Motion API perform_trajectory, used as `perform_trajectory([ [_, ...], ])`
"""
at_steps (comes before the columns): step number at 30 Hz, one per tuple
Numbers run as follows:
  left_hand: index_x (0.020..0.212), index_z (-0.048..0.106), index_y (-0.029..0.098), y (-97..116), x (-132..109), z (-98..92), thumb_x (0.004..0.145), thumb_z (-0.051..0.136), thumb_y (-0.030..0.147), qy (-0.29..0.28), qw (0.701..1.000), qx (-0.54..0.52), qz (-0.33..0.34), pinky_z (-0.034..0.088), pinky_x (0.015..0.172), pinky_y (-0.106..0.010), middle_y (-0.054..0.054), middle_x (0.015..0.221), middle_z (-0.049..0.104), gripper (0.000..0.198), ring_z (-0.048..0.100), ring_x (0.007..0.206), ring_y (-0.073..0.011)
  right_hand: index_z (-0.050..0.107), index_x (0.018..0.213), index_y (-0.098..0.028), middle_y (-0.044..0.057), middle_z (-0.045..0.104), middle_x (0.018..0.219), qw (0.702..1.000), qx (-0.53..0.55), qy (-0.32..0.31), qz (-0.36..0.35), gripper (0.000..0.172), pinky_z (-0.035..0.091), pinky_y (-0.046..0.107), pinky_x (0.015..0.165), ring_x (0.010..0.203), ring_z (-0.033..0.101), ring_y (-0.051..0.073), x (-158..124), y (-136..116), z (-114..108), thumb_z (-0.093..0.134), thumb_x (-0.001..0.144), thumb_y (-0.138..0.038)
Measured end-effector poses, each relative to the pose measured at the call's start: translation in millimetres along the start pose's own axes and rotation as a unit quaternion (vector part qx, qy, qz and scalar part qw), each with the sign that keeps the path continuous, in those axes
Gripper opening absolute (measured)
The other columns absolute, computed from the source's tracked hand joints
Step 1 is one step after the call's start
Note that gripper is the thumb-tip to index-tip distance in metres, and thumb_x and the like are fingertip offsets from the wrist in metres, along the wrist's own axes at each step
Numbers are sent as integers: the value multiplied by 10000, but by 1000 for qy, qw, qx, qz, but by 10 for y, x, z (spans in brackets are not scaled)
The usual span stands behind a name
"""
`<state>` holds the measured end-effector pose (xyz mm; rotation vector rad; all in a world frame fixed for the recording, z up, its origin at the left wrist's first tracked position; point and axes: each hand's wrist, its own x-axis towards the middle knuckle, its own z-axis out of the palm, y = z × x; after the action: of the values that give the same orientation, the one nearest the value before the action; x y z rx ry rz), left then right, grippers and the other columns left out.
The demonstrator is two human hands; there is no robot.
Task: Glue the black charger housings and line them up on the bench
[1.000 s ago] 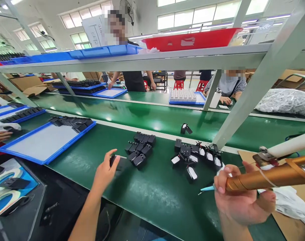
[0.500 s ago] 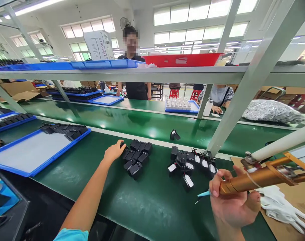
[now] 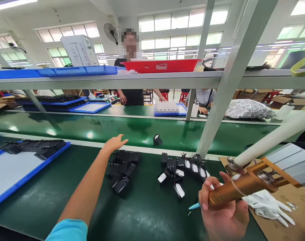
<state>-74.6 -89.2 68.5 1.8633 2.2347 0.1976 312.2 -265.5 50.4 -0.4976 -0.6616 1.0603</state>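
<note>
Green tabletop [image 3: 147, 214] runs beneath a shelf [image 3: 152, 82] bearing a red tub [image 3: 177, 66], with other people on the far side. Near the far edge, the left hand [image 3: 114, 143] is loosely open, thumb and fingers apart; nothing shows in it, though its palm is hidden. Just on its near side, black cases [image 3: 129, 170] lie bunched, perhaps to stay within easy reach. To its right, a single black part [image 3: 157, 140] sits apart on the green strip [image 3: 127, 124] beyond the white edge. The right hand [image 3: 222, 216] closes around an orange tool [image 3: 232, 191], the blue tip [image 3: 194, 206] slanting down and left, probably to keep the point clear of the fingers. Leftward and beyond that hand, parts with white faces [image 3: 179, 190] lie loosely grouped; to its right, white gloves [image 3: 266, 206] rest on cardboard [image 3: 299, 201], seemingly laid aside.
</note>
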Motion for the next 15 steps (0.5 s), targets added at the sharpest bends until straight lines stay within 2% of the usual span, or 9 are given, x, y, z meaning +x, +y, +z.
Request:
perform_trajectory([
  [2, 1240, 522, 159, 395, 254, 122, 904, 561, 340, 1, 997, -6, 80, 487, 901, -467, -93, 1263, 542, 383, 568, 1085, -255, 530, 1152, -248, 28, 597, 786, 1000, 1, 6, 1, 537, 321, 253, 362, 340, 458, 96, -6, 20, -14, 372, 800, -621],
  [4, 1258, 511, 177, 783, 493, 301, 901, 568, 316, -22, 988, -13, 151, 469, 930, -482, -102, 1308, 514, 387, 547, 1125, -253, 522, 1161, -252, 30, 592, 791, 1000, -2, 8, 0, 538, 318, 249, 359, 340, 455, 93, -19, 37, -13, 365, 803, -622],
  [7, 1258, 513, 182, 1175, 712, 533, 899, 573, 306, -55, 976, -17, 209, 466, 936, -482, -102, 1318, 508, 384, 542, 1138, -254, 518, 1161, -267, 30, 588, 798, 1000, -3, 4, -4, 541, 314, 242, 358, 344, 455, 86, -47, 52, 5, 371, 798, -640],
  [9, 1237, 527, 175, 1277, 757, 592, 901, 571, 306, -63, 973, -10, 220, 487, 910, -463, -99, 1283, 533, 363, 563, 1102, -242, 517, 1165, -282, 29, 590, 805, 1000, 6, -4, 6, 549, 315, 239, 351, 345, 463, 86, -50, 68, -15, 392, 785, -659],
  [11, 1207, 543, 164, 1290, 740, 553, 904, 567, 309, -60, 975, 2, 216, 507, 875, -441, -95, 1230, 563, 337, 587, 1051, -226, 523, 1168, -302, 33, 603, 815, 999, 20, -15, 28, 563, 333, 247, 337, 350, 487, 103, -18, 109, -94, 415, 766, -682],
  [13, 1181, 555, 154, 1258, 664, 434, 905, 566, 313, -48, 977, 16, 205, 522, 843, -422, -89, 1182, 587, 318, 605, 1004, -212, 544, 1159, -320, 40, 626, 808, 998, 40, -32, 39, 578, 330, 257, 297, 331, 494, 122, 49, 187, -225, 415, 750, -708],
  [15, 1164, 562, 149, 1211, 510, 270, 905, 565, 318, -25, 980, 25, 194, 530, 821, -406, -83, 1154, 598, 309, 614, 973, -203, 577, 1128, -323, 33, 637, 734, 996, 77, -55, -2, 628, 203, 236, 213, 231, 389, 98, 128, 287, -358, 386, 719, -760],
])
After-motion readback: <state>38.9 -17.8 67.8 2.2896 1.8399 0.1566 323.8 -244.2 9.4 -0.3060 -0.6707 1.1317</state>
